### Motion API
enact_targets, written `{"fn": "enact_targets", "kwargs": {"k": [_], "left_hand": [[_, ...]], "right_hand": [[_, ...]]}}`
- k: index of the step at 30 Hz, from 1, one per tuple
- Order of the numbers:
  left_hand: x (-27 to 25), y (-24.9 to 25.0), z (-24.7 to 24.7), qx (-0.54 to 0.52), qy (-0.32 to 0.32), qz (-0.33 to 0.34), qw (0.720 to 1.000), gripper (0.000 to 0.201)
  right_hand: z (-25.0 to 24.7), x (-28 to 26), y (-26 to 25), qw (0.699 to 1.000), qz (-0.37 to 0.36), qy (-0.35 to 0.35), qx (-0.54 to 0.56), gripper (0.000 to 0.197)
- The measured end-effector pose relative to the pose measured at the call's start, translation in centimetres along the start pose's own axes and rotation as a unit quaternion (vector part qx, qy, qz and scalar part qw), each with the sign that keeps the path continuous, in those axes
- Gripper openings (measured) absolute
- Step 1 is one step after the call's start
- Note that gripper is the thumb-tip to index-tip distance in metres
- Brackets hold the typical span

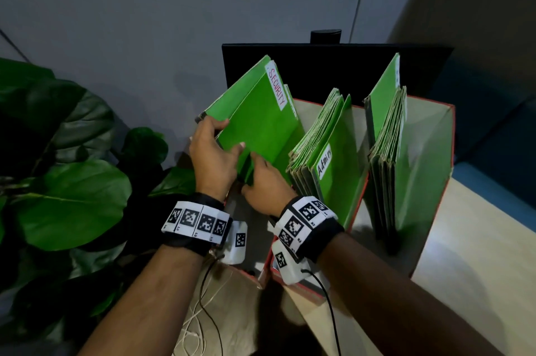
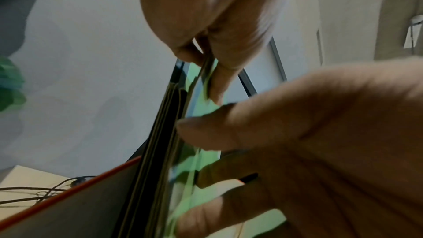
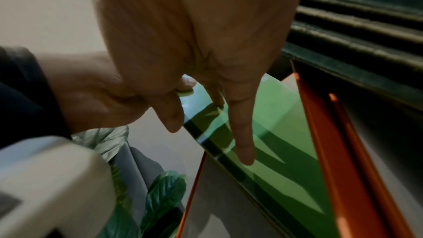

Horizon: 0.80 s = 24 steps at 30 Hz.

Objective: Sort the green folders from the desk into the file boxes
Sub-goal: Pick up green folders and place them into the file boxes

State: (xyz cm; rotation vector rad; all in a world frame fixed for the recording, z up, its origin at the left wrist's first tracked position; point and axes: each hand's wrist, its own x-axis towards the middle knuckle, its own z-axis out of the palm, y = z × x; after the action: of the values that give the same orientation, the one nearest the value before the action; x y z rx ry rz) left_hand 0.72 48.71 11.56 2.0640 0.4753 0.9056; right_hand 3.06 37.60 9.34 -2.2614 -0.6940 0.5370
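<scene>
We look down on a pale bench (image 1: 478, 254) that carries three red-edged file boxes side by side, with a black monitor (image 1: 333, 65) standing behind them and a big-leafed plant (image 1: 66, 199) to the left. The right box (image 1: 441, 158) holds a row of green folders standing upright against its left wall. The middle box (image 1: 352, 210) holds a fan of folders leaning left, the nearest one labelled "Admin" (image 1: 324, 164). The left box (image 3: 320, 151) holds the folders we are working on, a small stack leaning left, topped by the "SECURITY" folder (image 1: 261, 123) with its white label at the far upper corner.

Our left hand (image 1: 213, 152) grips the left edge of that folder, thumb on the front cover and fingers (image 2: 228, 133) curled round behind; from the left wrist camera several dark folder edges stand just beside them inside the box wall. Our right hand (image 1: 265, 178) is at the folder's near lower corner, index finger (image 3: 242, 133) laid straight along the green face and thumb on the edge, pinching it. Thin cables (image 1: 203, 312) trail across the near bench below our wrists.
</scene>
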Motion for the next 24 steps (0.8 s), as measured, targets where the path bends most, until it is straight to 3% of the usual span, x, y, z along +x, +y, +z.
{"fn": "enact_targets", "kwargs": {"k": [4, 8, 14, 20, 24], "left_hand": [[0.0, -0.5, 0.7, 0.040, -0.041, 0.012, 0.998, 0.036], [-0.7, -1.2, 1.1, 0.120, -0.061, 0.050, 0.990, 0.021], [-2.3, -1.2, 1.4, 0.189, -0.071, 0.042, 0.979, 0.040], [-1.9, 0.3, 0.9, 0.264, -0.081, 0.036, 0.960, 0.031], [-0.9, 1.7, 0.7, 0.347, -0.132, 0.055, 0.927, 0.027]], "right_hand": [[0.8, 0.5, 0.8, 0.998, 0.046, -0.030, 0.006, 0.079], [1.6, 0.4, 1.5, 0.994, 0.091, -0.064, 0.020, 0.091], [1.5, 0.8, 1.4, 0.991, 0.113, -0.061, 0.035, 0.086], [0.5, -1.2, 0.6, 0.995, 0.070, -0.065, 0.016, 0.084], [-2.3, -3.6, -0.3, 0.999, -0.008, -0.037, 0.014, 0.059]]}}
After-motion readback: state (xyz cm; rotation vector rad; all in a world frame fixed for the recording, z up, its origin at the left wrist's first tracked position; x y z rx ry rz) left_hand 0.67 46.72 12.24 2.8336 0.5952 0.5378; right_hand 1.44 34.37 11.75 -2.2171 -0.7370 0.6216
